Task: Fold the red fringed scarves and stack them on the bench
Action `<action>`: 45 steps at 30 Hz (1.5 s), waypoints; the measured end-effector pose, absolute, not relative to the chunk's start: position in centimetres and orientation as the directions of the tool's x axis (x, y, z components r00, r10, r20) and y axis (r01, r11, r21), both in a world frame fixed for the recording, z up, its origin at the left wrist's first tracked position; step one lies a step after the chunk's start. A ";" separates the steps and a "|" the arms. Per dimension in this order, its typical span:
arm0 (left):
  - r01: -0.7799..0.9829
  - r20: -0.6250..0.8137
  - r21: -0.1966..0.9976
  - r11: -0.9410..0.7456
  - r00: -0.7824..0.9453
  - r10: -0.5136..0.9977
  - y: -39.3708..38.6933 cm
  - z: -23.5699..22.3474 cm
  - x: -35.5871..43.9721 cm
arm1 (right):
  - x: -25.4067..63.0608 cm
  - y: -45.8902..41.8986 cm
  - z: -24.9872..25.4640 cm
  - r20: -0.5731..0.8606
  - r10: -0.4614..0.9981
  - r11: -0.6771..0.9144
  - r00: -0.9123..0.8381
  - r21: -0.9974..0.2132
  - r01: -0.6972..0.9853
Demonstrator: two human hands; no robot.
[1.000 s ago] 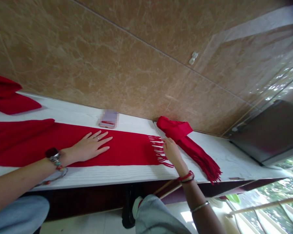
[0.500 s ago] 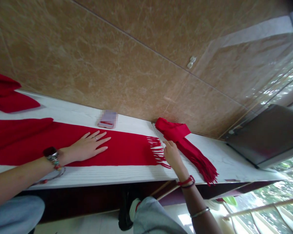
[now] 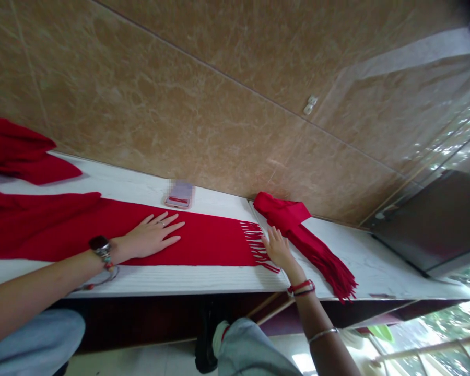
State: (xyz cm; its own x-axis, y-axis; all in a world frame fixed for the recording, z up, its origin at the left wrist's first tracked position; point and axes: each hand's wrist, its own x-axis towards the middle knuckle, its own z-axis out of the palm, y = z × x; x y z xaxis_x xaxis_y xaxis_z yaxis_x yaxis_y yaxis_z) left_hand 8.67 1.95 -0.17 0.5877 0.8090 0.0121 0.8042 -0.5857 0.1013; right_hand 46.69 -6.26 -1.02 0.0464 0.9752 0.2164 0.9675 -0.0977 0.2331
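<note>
Here, resting the left hand (image 3: 149, 237) flat and spread wide on a long red scarf (image 3: 211, 240) laid along the white table (image 3: 172, 279), with the right hand (image 3: 279, 249) loosely spread too, just by the scarf's fringe (image 3: 255, 245), near a folded red scarf (image 3: 321, 256).

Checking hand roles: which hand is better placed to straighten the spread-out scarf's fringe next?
Right, probably: the right hand is beside the fringe, while the left hand lies flat on the spread-out scarf, farther from that end.
</note>
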 end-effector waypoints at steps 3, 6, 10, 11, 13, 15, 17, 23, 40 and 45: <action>0.803 0.010 0.098 -0.588 0.590 0.808 2.1 -0.2 8.7 | 43.8 -4.5 -0.2 0.267 0.964 -0.006 -0.013 0.071 0.997; 0.805 -0.006 0.080 -0.588 0.590 0.808 1.8 0.2 8.7 | 41.5 -2.5 -0.2 0.193 0.970 0.146 -0.150 0.036 0.989; 0.802 -0.018 0.074 -0.592 0.595 0.804 1.2 0.9 8.7 | 42.9 -2.1 -0.9 0.069 0.997 0.040 -0.047 0.092 0.995; 0.800 -0.017 0.075 -0.595 0.598 0.802 1.1 0.9 8.7 | 43.9 -2.3 -1.1 0.050 0.999 -0.016 0.010 0.117 0.993; 0.798 -0.011 0.079 -0.598 0.600 0.800 1.1 0.9 8.7 | 45.9 -3.0 -1.4 0.058 0.992 -0.115 0.108 0.143 0.983; 0.797 -0.001 0.088 -0.598 0.600 0.800 1.4 0.5 8.6 | 47.0 -3.5 -1.4 0.118 0.980 -0.174 0.158 0.137 0.975; 0.795 0.012 0.101 -0.598 0.600 0.800 1.7 0.1 8.6 | 46.9 -3.5 -1.4 0.205 0.970 -0.147 0.129 0.080 0.986; 0.783 0.050 0.115 -0.612 0.611 0.790 2.3 -0.6 8.5 | 42.3 -0.9 -1.5 0.210 0.967 0.159 -0.147 -0.044 0.986; 0.798 0.001 0.075 -0.598 0.599 0.801 1.9 0.0 8.7 | 45.0 -6.8 -0.8 0.273 0.948 0.212 -0.165 -0.154 0.965; 0.796 0.005 0.066 -0.602 0.603 0.798 2.3 -0.5 8.5 | 42.7 -8.6 -1.4 0.145 0.962 0.245 -0.233 -0.069 0.967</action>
State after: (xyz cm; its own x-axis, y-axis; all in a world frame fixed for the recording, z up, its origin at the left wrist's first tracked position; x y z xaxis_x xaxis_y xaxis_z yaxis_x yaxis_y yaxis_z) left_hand 8.53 2.32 -0.51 0.6030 0.7977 0.0051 0.7958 -0.6019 0.0664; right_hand 42.72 -8.62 -1.45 -0.2331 0.9616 0.1446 0.9671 0.2448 -0.0694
